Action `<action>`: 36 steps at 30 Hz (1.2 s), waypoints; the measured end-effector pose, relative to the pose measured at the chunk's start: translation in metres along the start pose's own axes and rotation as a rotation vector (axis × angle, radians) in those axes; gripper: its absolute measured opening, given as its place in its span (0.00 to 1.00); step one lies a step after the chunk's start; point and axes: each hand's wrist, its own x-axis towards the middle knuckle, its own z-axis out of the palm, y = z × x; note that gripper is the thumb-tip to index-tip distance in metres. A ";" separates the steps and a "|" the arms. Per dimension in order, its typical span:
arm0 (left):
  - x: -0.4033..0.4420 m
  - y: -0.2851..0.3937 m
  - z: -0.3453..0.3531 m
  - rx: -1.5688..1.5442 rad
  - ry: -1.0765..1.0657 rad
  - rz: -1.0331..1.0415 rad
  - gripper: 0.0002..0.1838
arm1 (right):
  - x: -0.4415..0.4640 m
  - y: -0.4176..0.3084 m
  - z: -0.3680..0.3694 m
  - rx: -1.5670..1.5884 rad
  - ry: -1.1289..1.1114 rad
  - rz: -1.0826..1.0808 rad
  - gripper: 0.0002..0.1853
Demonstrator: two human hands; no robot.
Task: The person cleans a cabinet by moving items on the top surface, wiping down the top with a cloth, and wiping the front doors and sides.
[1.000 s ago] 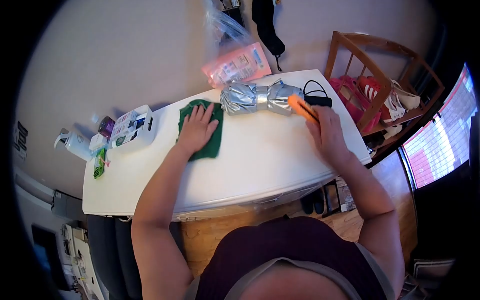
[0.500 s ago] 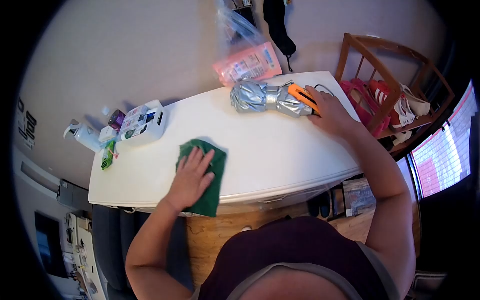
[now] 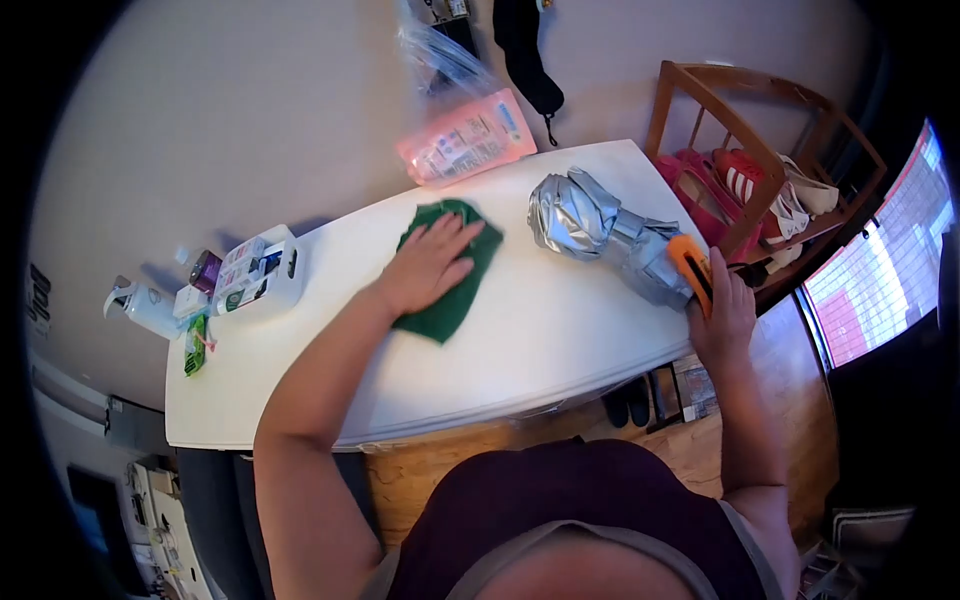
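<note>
My left hand (image 3: pixel 425 268) lies with fingers spread on a green cloth (image 3: pixel 462 290), pressing it flat on the white tabletop (image 3: pixel 350 330). At the table's right edge, my right hand (image 3: pixel 727 315) is closed round an orange box cutter (image 3: pixel 692 268) and the end of a folded silver umbrella (image 3: pixel 610 235). The umbrella lies slanted on the tabletop, its wide end toward the wall. Part of its handle end is hidden by my fingers.
At the left stand a white bin (image 3: pixel 272 285) of small items, a pump bottle (image 3: pixel 145 308) and a green packet (image 3: pixel 195 345). A pink pouch (image 3: pixel 470 138) is at the back edge. A wooden rack (image 3: pixel 745 150) with shoes stands to the right.
The green cloth under my left hand has moved away from the front edge toward the back. My right hand has moved toward me at the right, and the umbrella has swung round with it.
</note>
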 end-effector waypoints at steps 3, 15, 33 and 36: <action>0.043 -0.017 0.010 0.029 0.061 -0.136 0.31 | -0.001 0.000 0.004 -0.020 0.043 0.033 0.40; 0.108 0.006 0.035 0.200 0.075 -0.152 0.37 | -0.011 -0.001 0.009 -0.031 0.240 0.042 0.35; 0.302 0.099 0.053 0.034 0.066 0.015 0.33 | -0.004 0.010 0.017 0.199 0.436 -0.046 0.32; 0.295 0.109 0.057 0.063 0.059 0.119 0.33 | -0.005 0.011 0.016 0.218 0.449 -0.057 0.36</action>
